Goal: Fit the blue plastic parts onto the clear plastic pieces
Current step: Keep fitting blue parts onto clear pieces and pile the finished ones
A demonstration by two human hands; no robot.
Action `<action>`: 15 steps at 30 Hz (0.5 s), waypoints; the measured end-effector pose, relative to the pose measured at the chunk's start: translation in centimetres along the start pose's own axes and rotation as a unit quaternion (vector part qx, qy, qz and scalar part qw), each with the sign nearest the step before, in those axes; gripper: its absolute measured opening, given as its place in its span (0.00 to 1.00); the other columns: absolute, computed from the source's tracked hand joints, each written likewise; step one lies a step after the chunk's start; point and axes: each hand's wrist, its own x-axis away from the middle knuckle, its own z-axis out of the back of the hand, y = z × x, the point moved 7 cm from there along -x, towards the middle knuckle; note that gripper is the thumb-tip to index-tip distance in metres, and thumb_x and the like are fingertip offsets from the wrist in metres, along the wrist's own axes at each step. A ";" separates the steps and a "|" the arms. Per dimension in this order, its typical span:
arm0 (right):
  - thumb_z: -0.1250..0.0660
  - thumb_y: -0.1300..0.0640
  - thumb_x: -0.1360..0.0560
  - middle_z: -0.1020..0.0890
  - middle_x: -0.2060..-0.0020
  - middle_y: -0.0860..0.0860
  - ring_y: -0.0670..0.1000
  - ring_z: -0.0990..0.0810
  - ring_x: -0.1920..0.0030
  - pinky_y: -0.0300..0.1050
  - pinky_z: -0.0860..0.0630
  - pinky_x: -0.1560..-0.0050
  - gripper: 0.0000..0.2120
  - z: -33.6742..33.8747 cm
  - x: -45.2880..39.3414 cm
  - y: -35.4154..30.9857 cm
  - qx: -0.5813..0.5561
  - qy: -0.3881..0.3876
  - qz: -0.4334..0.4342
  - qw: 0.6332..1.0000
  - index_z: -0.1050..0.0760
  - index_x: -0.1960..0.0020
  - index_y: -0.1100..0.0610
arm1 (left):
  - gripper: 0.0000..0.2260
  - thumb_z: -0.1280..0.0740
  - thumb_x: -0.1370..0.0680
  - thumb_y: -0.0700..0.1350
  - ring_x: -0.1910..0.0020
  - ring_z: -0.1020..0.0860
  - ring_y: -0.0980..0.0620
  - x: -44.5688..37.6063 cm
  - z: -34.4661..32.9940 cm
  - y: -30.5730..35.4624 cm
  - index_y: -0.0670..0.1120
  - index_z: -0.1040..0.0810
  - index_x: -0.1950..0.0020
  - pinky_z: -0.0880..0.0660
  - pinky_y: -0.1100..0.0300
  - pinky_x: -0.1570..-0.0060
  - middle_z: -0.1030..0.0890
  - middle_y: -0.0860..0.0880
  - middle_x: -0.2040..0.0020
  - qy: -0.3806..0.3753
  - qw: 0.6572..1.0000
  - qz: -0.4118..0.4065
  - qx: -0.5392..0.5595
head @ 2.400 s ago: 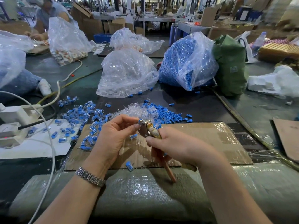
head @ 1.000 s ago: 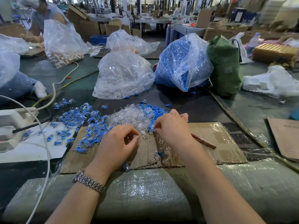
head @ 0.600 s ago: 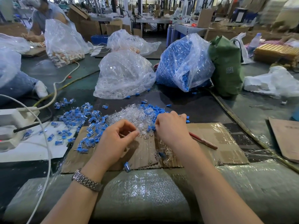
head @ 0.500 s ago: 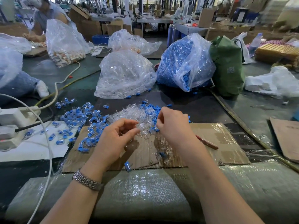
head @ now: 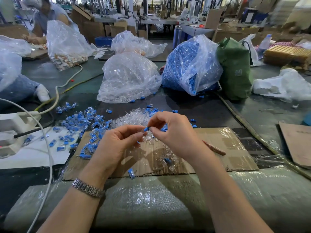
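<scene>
Watching from beside the bench: assembled blue-and-clear pieces [head: 80, 121] lie scattered at 10 o'clock. Left hand [head: 116, 145] pinches a clear plastic piece [head: 144, 138], right hand [head: 175, 132] pinches a blue plastic part [head: 146, 128] right against it, above the cardboard sheet [head: 227, 148]. Pliers [head: 213, 147] at 3 o'clock.
</scene>
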 end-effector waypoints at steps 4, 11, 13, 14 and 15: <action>0.29 0.58 0.23 0.18 0.59 0.43 0.46 0.20 0.53 0.58 0.28 0.38 0.06 -0.2 0.1 -0.8 0.045 -0.020 0.016 0.999 0.20 0.55 0.46 | 0.12 0.24 0.28 0.50 0.55 0.15 0.52 0.2 -0.2 0.1 0.55 0.13 0.45 0.17 0.60 0.53 0.13 0.46 0.52 -0.013 1.000 -0.002 -0.017; 0.32 0.54 0.21 0.19 0.52 0.44 0.44 0.24 0.48 0.52 0.37 0.39 0.04 -0.3 -0.1 -1.5 0.146 -0.035 0.033 0.988 0.19 0.50 0.46 | 0.14 0.23 0.31 0.53 0.55 0.16 0.52 0.3 -0.4 0.4 0.55 0.13 0.46 0.18 0.61 0.51 0.13 0.45 0.52 -0.012 1.000 -0.015 -0.021; 0.33 0.54 0.21 0.19 0.52 0.44 0.45 0.24 0.47 0.52 0.37 0.39 0.05 -0.6 -0.2 -1.4 0.163 -0.043 0.033 0.985 0.19 0.49 0.46 | 0.14 0.24 0.31 0.53 0.54 0.16 0.51 0.3 -0.5 0.4 0.54 0.13 0.46 0.19 0.60 0.51 0.13 0.45 0.52 -0.016 0.999 -0.019 -0.025; 0.33 0.54 0.20 0.19 0.52 0.44 0.45 0.25 0.47 0.52 0.37 0.39 0.05 -0.7 -0.2 -1.3 0.170 -0.044 0.033 0.984 0.19 0.49 0.46 | 0.14 0.24 0.31 0.53 0.54 0.16 0.51 0.3 -0.6 0.4 0.54 0.13 0.45 0.19 0.60 0.51 0.13 0.45 0.52 -0.019 0.999 -0.021 -0.025; 0.33 0.53 0.20 0.20 0.52 0.44 0.46 0.25 0.46 0.52 0.37 0.39 0.05 -0.8 -0.3 -1.3 0.177 -0.045 0.034 0.983 0.19 0.48 0.46 | 0.15 0.24 0.31 0.53 0.54 0.17 0.51 0.3 -0.6 0.4 0.54 0.13 0.45 0.19 0.60 0.51 0.13 0.44 0.52 -0.020 0.999 -0.021 -0.024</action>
